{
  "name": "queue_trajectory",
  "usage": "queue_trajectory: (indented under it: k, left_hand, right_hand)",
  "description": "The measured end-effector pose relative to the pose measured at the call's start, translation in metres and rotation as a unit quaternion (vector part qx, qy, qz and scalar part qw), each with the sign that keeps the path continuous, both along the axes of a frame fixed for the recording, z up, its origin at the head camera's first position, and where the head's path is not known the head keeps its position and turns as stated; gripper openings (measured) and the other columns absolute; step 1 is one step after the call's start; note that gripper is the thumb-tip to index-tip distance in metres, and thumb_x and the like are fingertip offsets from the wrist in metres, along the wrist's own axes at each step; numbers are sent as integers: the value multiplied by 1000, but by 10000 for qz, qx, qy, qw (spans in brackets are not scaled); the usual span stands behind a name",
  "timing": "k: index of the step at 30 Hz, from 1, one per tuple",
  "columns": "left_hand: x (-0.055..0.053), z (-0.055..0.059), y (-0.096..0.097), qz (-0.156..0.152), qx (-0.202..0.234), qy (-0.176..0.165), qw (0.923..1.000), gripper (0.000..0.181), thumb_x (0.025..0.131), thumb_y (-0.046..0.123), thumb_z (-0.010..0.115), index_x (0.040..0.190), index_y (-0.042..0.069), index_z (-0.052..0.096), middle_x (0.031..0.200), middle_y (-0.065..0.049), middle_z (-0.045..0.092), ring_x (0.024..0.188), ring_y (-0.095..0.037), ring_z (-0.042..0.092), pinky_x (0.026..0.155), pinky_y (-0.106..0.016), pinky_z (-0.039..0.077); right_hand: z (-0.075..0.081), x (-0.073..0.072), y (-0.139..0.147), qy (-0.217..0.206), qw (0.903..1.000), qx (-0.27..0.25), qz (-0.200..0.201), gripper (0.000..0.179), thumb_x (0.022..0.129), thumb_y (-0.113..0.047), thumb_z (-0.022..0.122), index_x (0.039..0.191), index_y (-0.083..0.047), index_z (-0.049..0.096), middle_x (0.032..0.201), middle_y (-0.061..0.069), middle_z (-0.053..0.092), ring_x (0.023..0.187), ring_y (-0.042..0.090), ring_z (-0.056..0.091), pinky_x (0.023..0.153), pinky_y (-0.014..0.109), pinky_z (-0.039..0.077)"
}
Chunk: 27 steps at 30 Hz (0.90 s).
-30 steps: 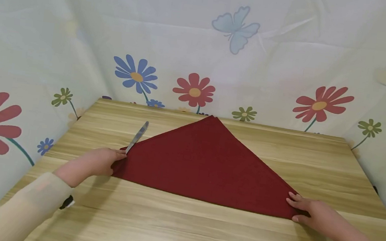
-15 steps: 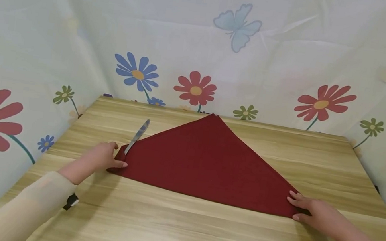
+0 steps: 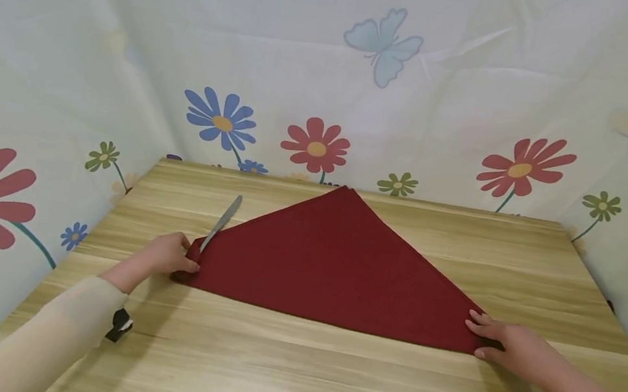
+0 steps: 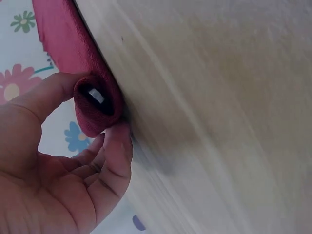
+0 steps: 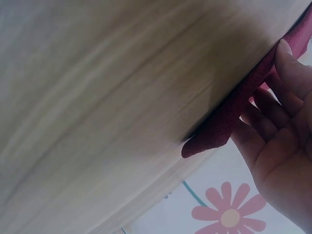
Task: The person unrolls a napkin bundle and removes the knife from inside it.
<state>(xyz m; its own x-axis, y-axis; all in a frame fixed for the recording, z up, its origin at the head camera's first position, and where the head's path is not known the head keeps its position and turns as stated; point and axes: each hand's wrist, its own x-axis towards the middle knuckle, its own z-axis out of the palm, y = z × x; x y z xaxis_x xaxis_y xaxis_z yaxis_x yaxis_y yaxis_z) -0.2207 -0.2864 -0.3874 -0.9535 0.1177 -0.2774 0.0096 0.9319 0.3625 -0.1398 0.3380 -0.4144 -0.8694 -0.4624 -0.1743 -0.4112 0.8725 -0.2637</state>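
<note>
A dark red cloth napkin (image 3: 334, 270), folded into a wide triangle, lies on the wooden table with its peak pointing away. Across its left corner slants a table knife (image 3: 224, 216), its blade jutting past the cloth. My left hand (image 3: 168, 253) pinches that corner, which is turned over the knife's near end. In the left wrist view the cloth curls into a small roll (image 4: 85, 119) between thumb and fingers, with a pale metallic end (image 4: 96, 95) showing inside. My right hand (image 3: 519, 349) rests on the right corner, fingers extended and thumb at the front edge.
The wooden table (image 3: 268, 373) spreads in front of the napkin and to both sides. A white backdrop sheet (image 3: 283, 61) printed with flowers and a butterfly hangs behind it and along the sides. A dark strap (image 3: 120, 325) shows under the left sleeve.
My left hand has shifted from the knife's near end to the napkin's left corner, which is now folded over that end. My right hand has stayed on the right corner.
</note>
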Motion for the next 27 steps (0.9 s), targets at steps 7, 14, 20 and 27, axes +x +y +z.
queue_trajectory:
  k: [7,14,20,27]
  left_hand:
    - [-1,6,-12,15,250,112,9996,37,84,17,72,103,-13,63,85,-19,69,63,-17,60,59,-30,53]
    - [-4,9,-26,-14,566,-173,9982,30,89,12,66,104,-14,67,77,-10,67,57,-11,56,57,-28,55]
    - [-6,6,-39,-73,653,-287,9974,33,89,12,65,107,-16,69,68,-2,64,60,-10,56,58,-26,54]
    - [-4,6,-43,132,495,-149,9986,40,90,17,69,110,-18,64,69,-5,68,62,-12,60,58,-27,51]
  right_hand:
    - [1,0,0,50,10000,2,-1,53,87,-25,77,133,-1,68,144,26,59,125,48,62,93,45,58]
    - [2,0,1,11,10000,3,-16,54,87,-25,77,133,0,67,143,27,59,126,49,62,92,45,58]
    - [0,0,1,23,10000,20,-24,54,86,-26,78,133,-1,67,143,26,60,125,48,62,92,45,58]
    - [0,0,1,-33,10000,50,-45,54,86,-26,78,134,-1,67,144,27,59,126,48,61,93,46,58]
